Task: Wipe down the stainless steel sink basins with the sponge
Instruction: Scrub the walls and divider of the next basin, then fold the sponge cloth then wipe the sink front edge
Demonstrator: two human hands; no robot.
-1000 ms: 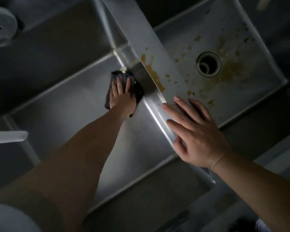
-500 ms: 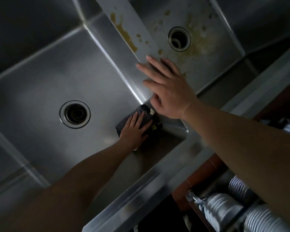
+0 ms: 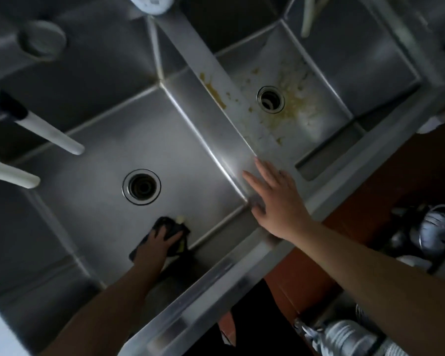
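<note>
Wiping the near edge of the left basin floor

Pressing the sponge flat against the steel, the left hand works low in the left basin, close to the seam where the floor meets the front wall. Its grip is a spread one: fingers lie across the dark top of the sponge and bear down on it; how far they curl round its edges cannot be told in this dim light. A pale yellow corner of the sponge shows beyond the fingertips. The right hand holds nothing; its fingers are straight and rest on the divider between the basins, near the front rim, as a brace.

To do this step well, I judge the pressure should stay even across the whole sponge, with strokes overlapping along the seam and into the corner, where grime tends to gather. Working from the walls inward toward the drain would push residue to one place.

The right basin looks the harder part: yellow-brown stains spread around its drain, and a streak runs down the divider. Those probably need firmer, repeated passes
</note>
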